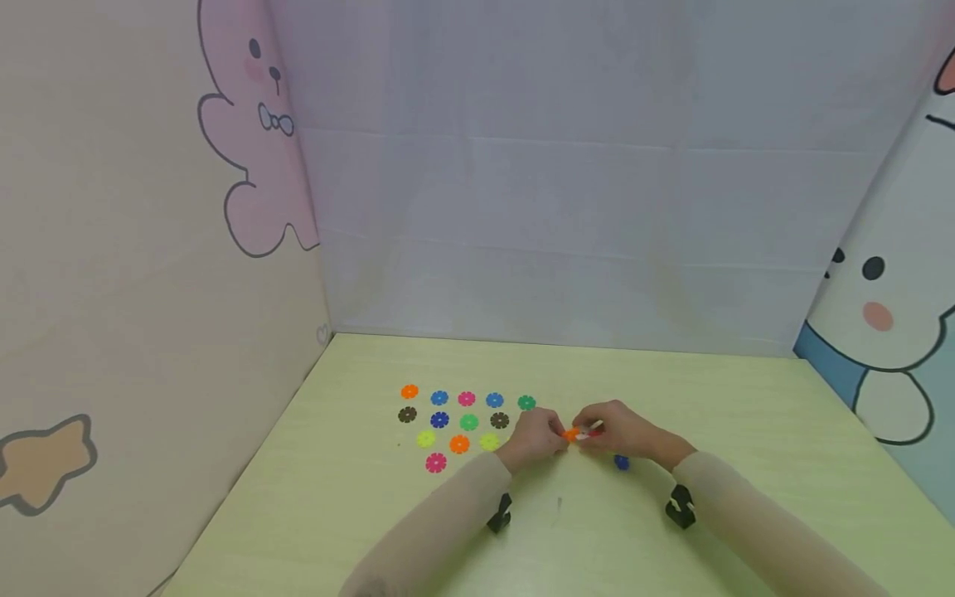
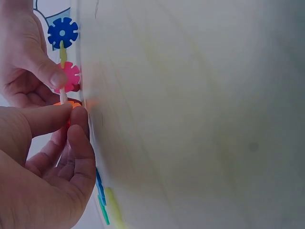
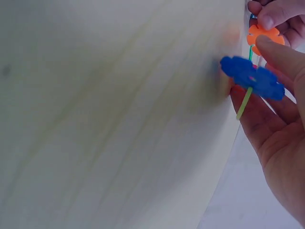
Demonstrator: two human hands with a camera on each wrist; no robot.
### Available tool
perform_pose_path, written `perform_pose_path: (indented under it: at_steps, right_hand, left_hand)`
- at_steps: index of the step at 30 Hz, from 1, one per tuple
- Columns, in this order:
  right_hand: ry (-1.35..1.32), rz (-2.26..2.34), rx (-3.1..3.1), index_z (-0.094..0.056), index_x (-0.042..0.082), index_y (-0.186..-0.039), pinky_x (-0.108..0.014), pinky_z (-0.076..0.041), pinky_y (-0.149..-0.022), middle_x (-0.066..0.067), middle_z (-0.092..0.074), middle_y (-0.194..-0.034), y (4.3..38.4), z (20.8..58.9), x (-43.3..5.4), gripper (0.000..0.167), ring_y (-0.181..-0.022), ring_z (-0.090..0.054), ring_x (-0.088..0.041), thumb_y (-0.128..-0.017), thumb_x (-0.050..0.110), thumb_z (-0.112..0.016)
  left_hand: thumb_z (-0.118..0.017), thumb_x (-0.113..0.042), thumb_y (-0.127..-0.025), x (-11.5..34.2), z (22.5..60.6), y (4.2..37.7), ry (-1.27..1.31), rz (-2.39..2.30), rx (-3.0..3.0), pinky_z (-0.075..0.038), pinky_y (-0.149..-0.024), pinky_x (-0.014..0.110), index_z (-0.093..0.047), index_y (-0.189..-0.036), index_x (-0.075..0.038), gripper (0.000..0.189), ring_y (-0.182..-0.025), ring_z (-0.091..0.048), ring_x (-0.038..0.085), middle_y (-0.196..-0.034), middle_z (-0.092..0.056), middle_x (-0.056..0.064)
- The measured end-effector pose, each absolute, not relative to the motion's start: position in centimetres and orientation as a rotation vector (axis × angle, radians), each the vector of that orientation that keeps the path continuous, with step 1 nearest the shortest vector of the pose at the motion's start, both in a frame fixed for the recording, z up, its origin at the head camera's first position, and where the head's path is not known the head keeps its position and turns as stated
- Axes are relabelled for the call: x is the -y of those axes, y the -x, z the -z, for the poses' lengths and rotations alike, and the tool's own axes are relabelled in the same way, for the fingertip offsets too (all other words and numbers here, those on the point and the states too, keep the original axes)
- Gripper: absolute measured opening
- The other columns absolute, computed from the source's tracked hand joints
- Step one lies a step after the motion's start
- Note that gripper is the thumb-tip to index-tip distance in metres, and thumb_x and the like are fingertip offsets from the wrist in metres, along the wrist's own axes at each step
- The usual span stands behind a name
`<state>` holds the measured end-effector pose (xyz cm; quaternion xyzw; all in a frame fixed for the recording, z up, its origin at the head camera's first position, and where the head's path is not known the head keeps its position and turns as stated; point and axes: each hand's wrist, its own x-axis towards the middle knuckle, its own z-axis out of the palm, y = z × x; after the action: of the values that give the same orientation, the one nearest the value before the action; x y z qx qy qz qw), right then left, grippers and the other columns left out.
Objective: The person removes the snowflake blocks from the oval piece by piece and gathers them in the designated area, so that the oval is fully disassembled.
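Observation:
Both hands meet over the table, right of the loose discs. My left hand (image 1: 539, 436) pinches an orange notched snowflake disc (image 1: 570, 434) between thumb and finger. Opposite it, my right hand (image 1: 622, 433) grips a chain of joined snowflake discs. In the left wrist view a pink disc (image 2: 71, 76) sits by the right thumb, with a white disc (image 2: 64, 96) edge-on between it and the orange one. Past the pink disc come a yellow disc (image 2: 63, 53) and a dark blue disc (image 2: 62, 32). The right fingers partly hide the chain.
Loose snowflake discs lie in rows left of the hands, among them a brown disc (image 1: 407, 414), a lime disc (image 1: 426, 439) and a pink disc (image 1: 436, 463). The pale yellow table (image 1: 358, 531) ends at a curtain (image 1: 522, 249) behind and printed walls at both sides.

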<state>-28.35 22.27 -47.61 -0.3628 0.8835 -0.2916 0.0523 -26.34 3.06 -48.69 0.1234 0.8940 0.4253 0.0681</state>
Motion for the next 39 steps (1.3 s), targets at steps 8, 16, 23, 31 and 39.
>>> perform_pose_path:
  at_steps: [8,16,23,31,39]
  right_hand:
    - [1.003,0.835,-2.684,-0.067,0.003,-0.109,-0.031,-0.053,-0.076,-0.005,-0.067,-0.103,28.3,47.5,-22.7,0.028,-0.092,-0.062,-0.020,-0.084,0.013,-0.073]
    - [1.002,0.835,-2.681,-0.068,0.004,-0.107,-0.029,-0.052,-0.074,-0.003,-0.068,-0.101,28.4,47.7,-22.6,0.026,-0.089,-0.062,-0.019,-0.083,0.011,-0.072]
    - [1.016,0.848,-2.686,-0.068,0.007,-0.107,-0.031,-0.052,-0.075,0.000,-0.067,-0.099,28.5,48.1,-22.8,0.024,-0.087,-0.062,-0.015,-0.083,0.013,-0.072]
    - [0.986,0.840,-2.692,-0.068,0.008,-0.109,-0.031,-0.051,-0.076,0.003,-0.066,-0.099,28.3,47.9,-22.6,0.026,-0.088,-0.060,-0.014,-0.084,0.015,-0.072]
    - [1.085,0.830,-2.675,-0.069,0.006,-0.109,-0.032,-0.052,-0.075,0.003,-0.065,-0.098,28.6,47.8,-22.7,0.027,-0.087,-0.060,-0.013,-0.084,0.015,-0.073]
  left_hand:
    - [-0.074,-0.005,-0.079,-2.9,48.8,26.4,-0.371,-1.255,-2.700,-0.040,-0.051,0.021,-0.061,-0.070,-0.008,0.016,-0.060,-0.048,0.012,-0.064,-0.054,-0.001]
    - [-0.074,-0.005,-0.078,-3.3,48.6,26.4,-0.352,-1.234,-2.700,-0.041,-0.053,0.022,-0.064,-0.074,-0.009,0.012,-0.062,-0.049,0.013,-0.069,-0.056,-0.002]
    - [-0.075,-0.004,-0.077,-3.6,48.3,26.4,-0.418,-1.276,-2.724,-0.042,-0.058,0.022,-0.066,-0.074,-0.009,0.011,-0.066,-0.049,0.011,-0.071,-0.058,-0.005]
    - [-0.074,0.000,-0.076,-3.8,48.8,26.8,-0.450,-1.307,-2.745,-0.044,-0.061,0.022,-0.065,-0.073,-0.009,0.013,-0.066,-0.051,0.009,-0.071,-0.060,-0.005]
    - [-0.073,0.000,-0.076,-4.1,48.8,27.0,-0.513,-1.241,-2.806,-0.042,-0.061,0.020,-0.063,-0.070,-0.010,0.015,-0.066,-0.048,0.009,-0.068,-0.058,-0.006]
